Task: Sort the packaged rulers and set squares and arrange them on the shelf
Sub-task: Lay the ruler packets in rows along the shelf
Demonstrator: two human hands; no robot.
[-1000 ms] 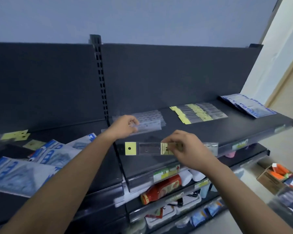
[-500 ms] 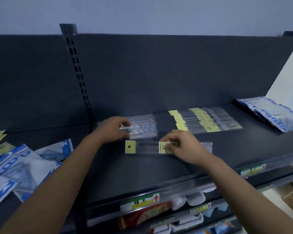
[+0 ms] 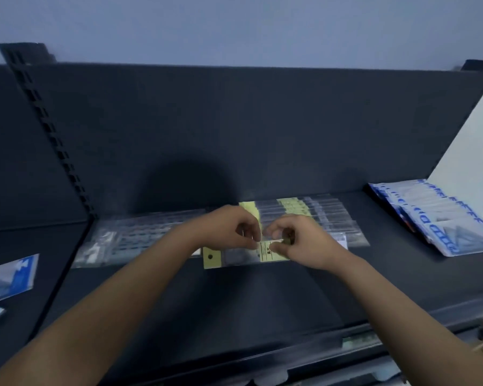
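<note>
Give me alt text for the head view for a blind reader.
The left hand and right hand pinch a yellow-tagged packaged ruler at a dark shelf. Behind lies a row of rulers; blue set-square packs sit at right.

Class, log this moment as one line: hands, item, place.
left hand: pinches packaged ruler | right hand: pinches same pack | place: shelf, just in front of yellow-label ruler stack

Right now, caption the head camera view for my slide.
The left hand and right hand pinch a yellow-tagged packaged ruler at the dark shelf; blue set-square packs at right.
</note>
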